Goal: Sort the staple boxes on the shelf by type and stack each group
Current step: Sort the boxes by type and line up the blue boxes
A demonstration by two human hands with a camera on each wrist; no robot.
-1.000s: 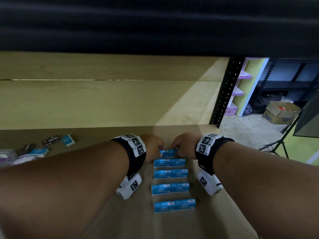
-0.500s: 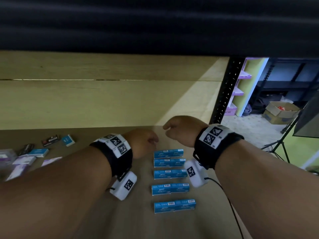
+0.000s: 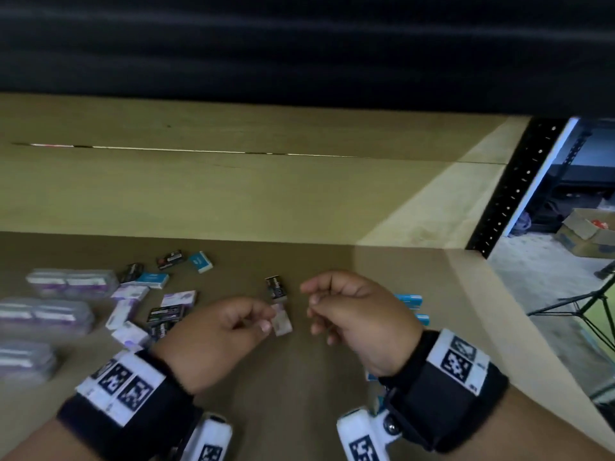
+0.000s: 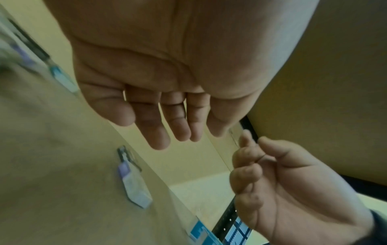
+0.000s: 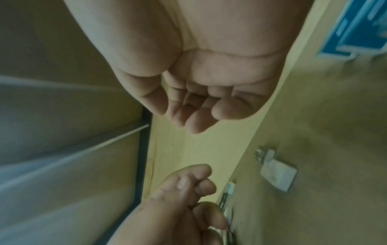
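Note:
Both hands hover empty over the brown shelf [image 3: 299, 377]. My left hand [image 3: 256, 319] has relaxed fingers just left of a small purple-and-white staple box [image 3: 283, 324] lying on the shelf; in the left wrist view the left hand [image 4: 173, 132] holds nothing. The right hand [image 3: 316, 304], [image 5: 188, 119] hangs loosely curled and empty, just right of a black staple box [image 3: 276, 287]. Blue staple boxes [image 3: 410, 299] lie in a row, mostly hidden behind my right hand and wrist. More purple boxes [image 3: 178, 298], black boxes [image 3: 165, 313] and blue boxes [image 3: 201, 261] lie scattered at the left.
Clear plastic cases [image 3: 71, 282] with purple labels lie blurred at the far left. The shelf's back wall [image 3: 233, 194] rises behind, and a black perforated upright [image 3: 512, 191] marks its right end. The shelf above is dark overhead.
Both hands have let go of the top blue box in the row, lifted and moved left toward the scattered boxes. The head view has swung left with them.

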